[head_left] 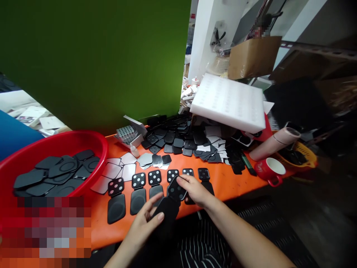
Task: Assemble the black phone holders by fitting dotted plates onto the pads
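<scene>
Both my hands are on a black folding panel (pixel 166 213), a small square section hinged to a longer one, tilted above the table's front edge. My right hand (pixel 195 189) pinches the square section, thumb on its face; the round spots there look dark. My left hand (pixel 146 219) is at the long section's left edge, thumb against it and index finger stretched out; its other fingers are hidden. Several similar panels lie in a row on the orange table (pixel 192 213), among them a panel (pixel 116 208) at the left end. Most of their squares carry white dots (pixel 138 180).
A red basin (pixel 104 152) of dark panels stands left. Behind the row lie white sheets (pixel 128 172), grey plates (pixel 145 159), a small bottle (pixel 134 150) and piled black parts (pixel 170 137). Rightward are a red mug (pixel 263 169), a pink flask (pixel 275 143) and a white foam block (pixel 228 100).
</scene>
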`<state>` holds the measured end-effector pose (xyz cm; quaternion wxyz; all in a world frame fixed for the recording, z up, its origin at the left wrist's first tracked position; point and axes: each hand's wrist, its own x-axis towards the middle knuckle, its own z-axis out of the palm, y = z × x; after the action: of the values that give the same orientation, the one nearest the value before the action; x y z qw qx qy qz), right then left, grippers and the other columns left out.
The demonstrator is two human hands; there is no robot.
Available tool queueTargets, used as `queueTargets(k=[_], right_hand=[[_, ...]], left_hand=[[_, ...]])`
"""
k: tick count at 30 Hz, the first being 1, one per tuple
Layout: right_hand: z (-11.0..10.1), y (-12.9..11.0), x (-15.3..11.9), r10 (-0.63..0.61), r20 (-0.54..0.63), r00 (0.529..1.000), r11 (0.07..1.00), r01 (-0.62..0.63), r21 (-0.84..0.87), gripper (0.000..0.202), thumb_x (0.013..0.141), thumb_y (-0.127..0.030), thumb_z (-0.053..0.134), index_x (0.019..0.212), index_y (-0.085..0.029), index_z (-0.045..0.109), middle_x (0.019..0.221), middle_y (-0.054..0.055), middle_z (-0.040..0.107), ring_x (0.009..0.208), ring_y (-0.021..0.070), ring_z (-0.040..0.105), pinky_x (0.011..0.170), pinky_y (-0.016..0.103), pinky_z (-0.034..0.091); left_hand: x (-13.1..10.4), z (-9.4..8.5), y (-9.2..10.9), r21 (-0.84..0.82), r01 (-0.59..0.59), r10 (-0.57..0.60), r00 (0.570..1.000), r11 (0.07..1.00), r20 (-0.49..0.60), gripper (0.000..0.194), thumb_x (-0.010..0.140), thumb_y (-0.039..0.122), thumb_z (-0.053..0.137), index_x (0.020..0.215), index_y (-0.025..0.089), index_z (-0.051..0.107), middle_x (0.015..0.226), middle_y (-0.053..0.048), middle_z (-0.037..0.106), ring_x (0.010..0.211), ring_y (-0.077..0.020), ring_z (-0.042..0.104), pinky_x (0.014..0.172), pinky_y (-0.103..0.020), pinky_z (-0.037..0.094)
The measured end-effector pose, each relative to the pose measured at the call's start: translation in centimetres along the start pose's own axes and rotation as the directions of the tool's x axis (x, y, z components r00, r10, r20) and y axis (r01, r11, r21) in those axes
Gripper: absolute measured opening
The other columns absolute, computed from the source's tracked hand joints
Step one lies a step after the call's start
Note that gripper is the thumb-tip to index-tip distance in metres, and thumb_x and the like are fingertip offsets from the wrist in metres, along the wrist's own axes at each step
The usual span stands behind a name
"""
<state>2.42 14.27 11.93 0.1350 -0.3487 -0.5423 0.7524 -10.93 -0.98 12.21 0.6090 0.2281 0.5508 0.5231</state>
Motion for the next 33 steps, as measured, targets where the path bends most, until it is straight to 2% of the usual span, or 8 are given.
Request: queueTargets(k=[4, 11, 13, 16, 20, 26, 29, 33], right_hand=[[0.5, -0.5, -0.4, 0.039, 0.040, 0.998, 0.991, -0.044, 0.125, 0.036, 0.077, -0.050, 0.048, 0.078, -0.014, 0.053, 0.057, -0.002, 0.052, 0.036, 0.0041, 0.041, 0.028, 0.014, 0.027], [1.0, -1.0, -0.6, 0.051, 0.097, 0.994, 0.968, -0.073, 0.239, 0.036, 0.078, -0.050, 0.047, 0.075, -0.014, 0.052, 0.058, -0.002, 0.050, 0.036, 0.0032, 0.037, 0.028, 0.013, 0.024], [1.0, -1.1, -0.6, 0.034, 0.086, 0.996, 0.985, -0.048, 0.164, 0.036, 0.076, -0.051, 0.048, 0.078, -0.015, 0.052, 0.058, -0.002, 0.050, 0.039, 0.0041, 0.038, 0.032, 0.014, 0.027], [0.8, -1.3, -0.8, -0.097, 0.045, 0.994, 0.988, 0.102, -0.120, 0.031, 0.074, -0.046, 0.054, 0.078, -0.016, 0.054, 0.065, -0.001, 0.053, 0.054, 0.0087, 0.048, 0.048, 0.019, 0.038], [0.7, -1.8, -1.1, -0.237, 0.029, 0.971, 0.845, 0.221, -0.486, 0.027, 0.078, -0.043, 0.049, 0.073, -0.017, 0.054, 0.070, 0.000, 0.056, 0.066, 0.0127, 0.050, 0.060, 0.023, 0.038], [0.7, -2.0, -1.2, -0.308, 0.025, 0.951, 0.717, 0.249, -0.651, 0.028, 0.081, -0.042, 0.045, 0.069, -0.018, 0.051, 0.067, 0.001, 0.055, 0.063, 0.0126, 0.049, 0.059, 0.023, 0.035], [0.7, -1.4, -0.9, -0.304, -0.017, 0.952, 0.758, 0.231, -0.610, 0.028, 0.080, -0.043, 0.045, 0.070, -0.018, 0.052, 0.068, 0.001, 0.055, 0.063, 0.0125, 0.049, 0.058, 0.023, 0.035], [1.0, 0.0, -0.5, -0.126, -0.131, 0.983, 0.949, 0.080, -0.306, 0.033, 0.080, -0.050, 0.041, 0.082, -0.018, 0.051, 0.065, -0.001, 0.052, 0.047, 0.0084, 0.046, 0.044, 0.021, 0.034]], left_hand=[[0.3, 0.5, -0.1, -0.111, 0.063, -0.071, 0.995, 0.992, -0.072, 0.043, 0.060, 0.031, 0.070, 0.099, 0.017, 0.060, 0.099, -0.009, 0.066, 0.093, -0.0263, 0.059, 0.083, -0.036, 0.044], [-0.1, 1.3, 0.3, -0.154, 0.021, -0.045, 0.986, 0.988, -0.159, 0.041, 0.056, 0.032, 0.072, 0.094, 0.020, 0.063, 0.091, -0.006, 0.068, 0.082, -0.0230, 0.062, 0.080, -0.035, 0.046], [0.1, 1.1, 0.1, -0.126, 0.013, -0.033, 0.986, 0.992, -0.164, 0.039, 0.057, 0.032, 0.072, 0.092, 0.019, 0.064, 0.089, -0.006, 0.069, 0.081, -0.0227, 0.062, 0.078, -0.034, 0.047], [0.6, 0.3, -0.3, -0.024, 0.026, -0.029, 0.986, 0.999, -0.165, 0.034, 0.058, 0.033, 0.071, 0.088, 0.017, 0.065, 0.086, -0.006, 0.069, 0.082, -0.0233, 0.062, 0.077, -0.034, 0.047], [1.0, -0.5, -0.4, 0.056, 0.058, -0.050, 0.990, 0.997, -0.131, 0.035, 0.061, 0.033, 0.069, 0.090, 0.016, 0.064, 0.089, -0.008, 0.069, 0.083, -0.0246, 0.062, 0.076, -0.035, 0.048], [0.6, -0.4, 0.3, 0.063, 0.048, -0.033, 0.974, 0.997, -0.222, 0.037, 0.058, 0.032, 0.070, 0.090, 0.016, 0.062, 0.092, -0.007, 0.068, 0.089, -0.0240, 0.060, 0.076, -0.030, 0.047], [0.4, -0.1, 1.0, 0.000, 0.035, -0.034, 0.961, 0.999, -0.276, 0.041, 0.058, 0.034, 0.070, 0.094, 0.017, 0.061, 0.087, -0.007, 0.069, 0.081, -0.0228, 0.062, 0.067, -0.028, 0.048], [0.2, 0.4, 2.2, -0.158, 0.035, -0.085, 0.942, 0.987, -0.323, 0.047, 0.061, 0.035, 0.066, 0.104, 0.017, 0.057, 0.085, -0.007, 0.069, 0.072, -0.0194, 0.063, 0.059, -0.025, 0.048]])
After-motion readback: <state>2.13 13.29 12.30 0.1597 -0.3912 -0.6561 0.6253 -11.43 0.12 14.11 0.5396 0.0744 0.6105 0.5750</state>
